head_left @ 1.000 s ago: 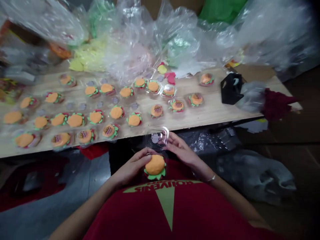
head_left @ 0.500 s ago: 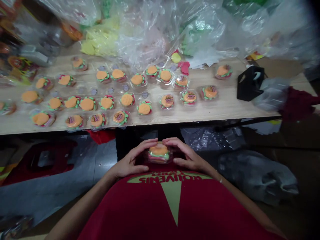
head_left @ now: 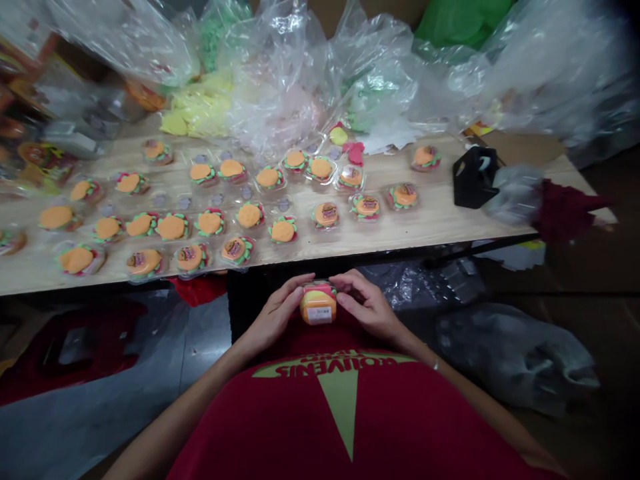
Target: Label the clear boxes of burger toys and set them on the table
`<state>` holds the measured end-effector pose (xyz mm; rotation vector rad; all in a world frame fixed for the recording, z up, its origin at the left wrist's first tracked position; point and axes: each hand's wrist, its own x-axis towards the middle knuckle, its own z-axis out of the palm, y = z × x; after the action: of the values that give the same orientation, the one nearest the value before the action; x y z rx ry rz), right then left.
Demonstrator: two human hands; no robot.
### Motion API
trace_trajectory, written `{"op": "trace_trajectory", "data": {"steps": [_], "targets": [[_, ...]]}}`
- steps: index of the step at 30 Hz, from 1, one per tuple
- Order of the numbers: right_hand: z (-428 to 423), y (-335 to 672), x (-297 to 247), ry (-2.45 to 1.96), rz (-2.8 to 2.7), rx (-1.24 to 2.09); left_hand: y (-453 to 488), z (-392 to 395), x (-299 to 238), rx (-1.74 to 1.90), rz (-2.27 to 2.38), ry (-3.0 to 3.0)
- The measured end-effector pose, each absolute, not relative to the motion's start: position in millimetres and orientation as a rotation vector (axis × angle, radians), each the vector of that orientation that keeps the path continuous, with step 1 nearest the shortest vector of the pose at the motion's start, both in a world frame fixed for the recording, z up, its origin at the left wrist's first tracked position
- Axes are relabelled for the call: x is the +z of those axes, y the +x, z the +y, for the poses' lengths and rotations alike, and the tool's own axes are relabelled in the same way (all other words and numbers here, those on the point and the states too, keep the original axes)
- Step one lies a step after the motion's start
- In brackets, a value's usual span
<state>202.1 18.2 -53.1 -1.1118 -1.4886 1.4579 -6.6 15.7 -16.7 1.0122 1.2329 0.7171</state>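
Both hands hold one small clear plastic box (head_left: pixel 319 305) with an orange burger-shaped candy inside, close to my chest and below the table edge. My left hand (head_left: pixel 276 313) grips its left side with curled fingers. My right hand (head_left: pixel 365 305) grips its right side. The box is closed and tilted so that a white label on it faces me. On the wooden table (head_left: pixel 450 223) ahead lie several rows of the same burger candies (head_left: pixel 210 222), some in clear boxes, some bare.
Crumpled clear plastic bags (head_left: pixel 280 87) pile up along the far side of the table. A black holder (head_left: pixel 473 177) and a dark red cloth (head_left: pixel 563 210) sit at the right end. A grey bag (head_left: pixel 510 353) lies on the floor to my right.
A second ago the box lay open with the candy in its lower half. The lid was folded shut, and now the closed box is turned up between both hands.
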Motion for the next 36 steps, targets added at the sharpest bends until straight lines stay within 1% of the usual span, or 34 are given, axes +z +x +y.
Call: {"op": "trace_trajectory", "data": {"steps": [11,15,20,25,28,32,34,36], "targets": [[25,197,-58,-1.174,-1.401,1.454,-3,19,-27,0.714,1.255,1.018],[30,197,-56,-1.176,-1.444,1.414,-2,21,-26,0.670,1.216,1.022],[31,199,-55,-1.163,-1.506,1.448,-10,21,-20,0.583,1.155,1.129],[31,199,-56,-1.196,-1.518,1.484,-11,18,-26,0.631,1.224,1.055],[42,199,-50,-1.186,-1.560,1.556,-8,29,-25,0.636,1.207,1.058],[60,189,-37,-1.125,-1.709,1.543,-7,58,-13,0.504,1.068,1.106],[59,182,-37,-1.162,-1.598,1.470,-10,66,-7,0.553,1.036,1.006],[49,175,-44,-1.225,-1.389,1.410,-16,63,-5,0.697,1.003,0.863]]}}
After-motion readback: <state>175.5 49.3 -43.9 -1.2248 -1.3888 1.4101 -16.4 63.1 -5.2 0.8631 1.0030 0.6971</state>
